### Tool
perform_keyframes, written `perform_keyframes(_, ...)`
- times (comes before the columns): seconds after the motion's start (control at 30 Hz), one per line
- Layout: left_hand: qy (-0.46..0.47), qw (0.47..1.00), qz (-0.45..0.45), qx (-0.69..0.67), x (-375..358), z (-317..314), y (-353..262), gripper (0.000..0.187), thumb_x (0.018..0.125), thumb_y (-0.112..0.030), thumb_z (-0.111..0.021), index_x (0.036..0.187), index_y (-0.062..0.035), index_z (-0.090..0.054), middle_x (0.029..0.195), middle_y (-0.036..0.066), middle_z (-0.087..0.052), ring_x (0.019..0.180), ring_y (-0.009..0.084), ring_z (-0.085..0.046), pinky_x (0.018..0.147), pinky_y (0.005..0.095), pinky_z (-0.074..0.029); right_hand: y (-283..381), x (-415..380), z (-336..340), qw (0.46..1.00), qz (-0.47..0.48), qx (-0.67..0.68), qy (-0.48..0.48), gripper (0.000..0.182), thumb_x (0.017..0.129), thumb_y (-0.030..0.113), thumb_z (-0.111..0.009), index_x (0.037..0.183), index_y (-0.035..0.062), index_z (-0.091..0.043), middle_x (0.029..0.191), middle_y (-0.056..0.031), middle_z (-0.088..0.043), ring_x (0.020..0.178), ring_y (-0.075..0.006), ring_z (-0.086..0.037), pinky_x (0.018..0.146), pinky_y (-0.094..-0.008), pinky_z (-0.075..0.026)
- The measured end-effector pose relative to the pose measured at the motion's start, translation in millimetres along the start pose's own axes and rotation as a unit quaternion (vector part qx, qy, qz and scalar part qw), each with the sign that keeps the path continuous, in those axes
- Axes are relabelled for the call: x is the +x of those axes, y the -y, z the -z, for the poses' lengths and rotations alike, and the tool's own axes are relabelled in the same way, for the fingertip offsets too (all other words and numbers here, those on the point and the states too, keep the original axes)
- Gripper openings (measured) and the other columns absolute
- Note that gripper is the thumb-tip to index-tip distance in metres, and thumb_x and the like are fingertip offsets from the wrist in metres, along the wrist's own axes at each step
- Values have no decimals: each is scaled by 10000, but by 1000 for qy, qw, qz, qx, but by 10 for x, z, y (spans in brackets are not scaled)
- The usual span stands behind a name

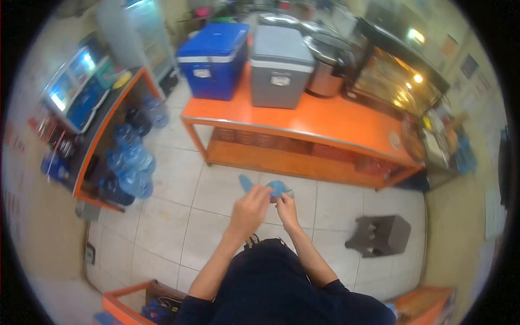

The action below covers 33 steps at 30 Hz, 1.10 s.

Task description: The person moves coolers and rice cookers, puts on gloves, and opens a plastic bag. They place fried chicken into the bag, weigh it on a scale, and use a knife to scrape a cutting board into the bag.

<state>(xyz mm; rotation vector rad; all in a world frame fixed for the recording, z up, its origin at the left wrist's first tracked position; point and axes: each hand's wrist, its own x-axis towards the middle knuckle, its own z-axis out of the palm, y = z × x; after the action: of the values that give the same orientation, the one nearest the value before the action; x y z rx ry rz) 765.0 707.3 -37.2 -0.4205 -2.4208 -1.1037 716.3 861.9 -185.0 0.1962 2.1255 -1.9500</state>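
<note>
Both hands are close together in front of my body, above the tiled floor. My left hand point(250, 212) is closed, its fingers pinched near a light blue item point(245, 182) that sticks out above them. My right hand point(286, 208) is closed too, at the lower edge of a crumpled light blue piece point(277, 188). Whether the two blue parts are one item is hidden behind the fingers. Something small and reddish shows between the hands, too blurred to name.
Ahead stands an orange table point(238, 118) with a blue cooler point(214, 62), a grey cooler point(279, 67), a metal pot point(325, 70) and a glass display case point(398, 78). A dark stool point(387, 235) is at right. Large bottles point(135, 162) fill the left shelf.
</note>
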Motion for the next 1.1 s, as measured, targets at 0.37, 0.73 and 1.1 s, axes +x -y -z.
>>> perform_keyframes(0.37,288,913,-253,-141,-167,-809,-523,258,819,-42,-596,1076,-34,-622,984,73,-577,886,223,-631,717,320,-556,328,-437,829,847,170,492,-107,384,988,193,-521,1321,8,-472,1343,-125,-541,1196,-206,-530,1000,-356,-435)
perform_keyframes(0.73,223,954,-126,-155,551,-1339,39,582,937,-314,-588,1465,-145,-411,1546,118,-333,1438,340,-285,1159,567,-183,1092,-543,618,888,251,-218,-318,535,984,170,-520,1444,-29,-331,1447,-179,-450,1325,-275,-456,1113,-383,-364)
perform_keyframes(1.1,-14,999,-50,2,3579,-1676,1984,550,921,-223,-610,1416,-57,-437,1500,157,-397,1421,344,-323,1165,540,-183,957,1703,1787,948,182,-1,-261,456,960,246,-538,1352,21,-479,1314,-149,-553,1263,-268,-494,1100,-360,-358)
